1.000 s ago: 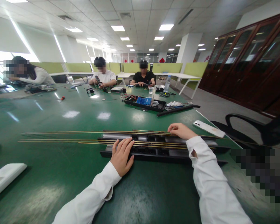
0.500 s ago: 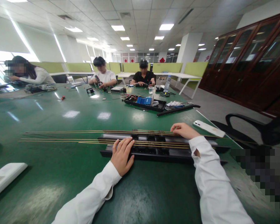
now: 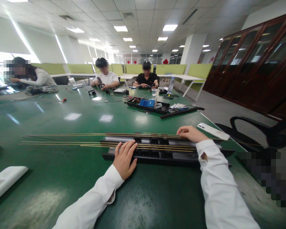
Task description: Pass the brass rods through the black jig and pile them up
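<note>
Several thin gold-coloured rods (image 3: 50, 144) lie lengthwise across black channel-shaped rails (image 3: 154, 160) on the green table. Their left ends stick out well past the rails. My left hand (image 3: 125, 159) rests on the front rods and rail with its fingers stretched out. At the back rail, the fingers of my right hand (image 3: 189, 133) are pinched together on one of the rear rods. One rear rod (image 3: 152, 133) has its left end above the middle of the rails. The exact grip point is partly hidden by the curled fingers.
A white phone (image 3: 213, 131) lies right of my right hand. Farther back are a black tray (image 3: 160, 110) with a blue item, a black strip (image 3: 181, 113) and a water bottle (image 3: 171, 85). A white object (image 3: 7, 181) lies at left. Three people sit across the table (image 3: 85, 122).
My right hand has shifted slightly right, and a rear rod has slid right with it, its left end now showing over the rails. My left hand has stayed in place.
</note>
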`<state>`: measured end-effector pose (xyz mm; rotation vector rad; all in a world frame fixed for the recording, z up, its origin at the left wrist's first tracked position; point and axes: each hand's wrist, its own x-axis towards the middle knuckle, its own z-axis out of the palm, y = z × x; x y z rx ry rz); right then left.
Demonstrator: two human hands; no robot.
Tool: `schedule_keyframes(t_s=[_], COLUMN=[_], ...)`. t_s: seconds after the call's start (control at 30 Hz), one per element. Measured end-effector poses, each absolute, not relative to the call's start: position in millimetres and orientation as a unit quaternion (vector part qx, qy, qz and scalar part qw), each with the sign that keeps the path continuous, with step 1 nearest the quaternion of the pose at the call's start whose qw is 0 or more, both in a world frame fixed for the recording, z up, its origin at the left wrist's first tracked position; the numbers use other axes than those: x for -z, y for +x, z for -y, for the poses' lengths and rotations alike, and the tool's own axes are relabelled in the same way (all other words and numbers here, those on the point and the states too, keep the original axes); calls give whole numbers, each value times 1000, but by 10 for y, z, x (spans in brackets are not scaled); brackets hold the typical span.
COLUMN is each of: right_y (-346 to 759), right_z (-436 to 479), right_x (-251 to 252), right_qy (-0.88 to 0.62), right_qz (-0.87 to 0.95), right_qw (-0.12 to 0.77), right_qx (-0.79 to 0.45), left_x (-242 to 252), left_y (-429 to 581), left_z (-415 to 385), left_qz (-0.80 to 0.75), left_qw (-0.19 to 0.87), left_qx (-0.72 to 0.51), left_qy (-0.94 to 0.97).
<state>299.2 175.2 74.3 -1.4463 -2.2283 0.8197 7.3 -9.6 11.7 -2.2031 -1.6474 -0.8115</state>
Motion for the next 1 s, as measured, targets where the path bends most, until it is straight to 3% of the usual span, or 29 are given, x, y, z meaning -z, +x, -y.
schedule_keyframes(t_s=[1.0], right_y=[3325], right_z=[-1822], right_x=[-698], right_qy=[-506], right_qz=[786], right_qw=[198], right_qx=[-295], left_x=[-126], left_y=[66], left_z=[115], left_qz=[568], left_qw=[137], left_qx=[280], left_qy=[-762])
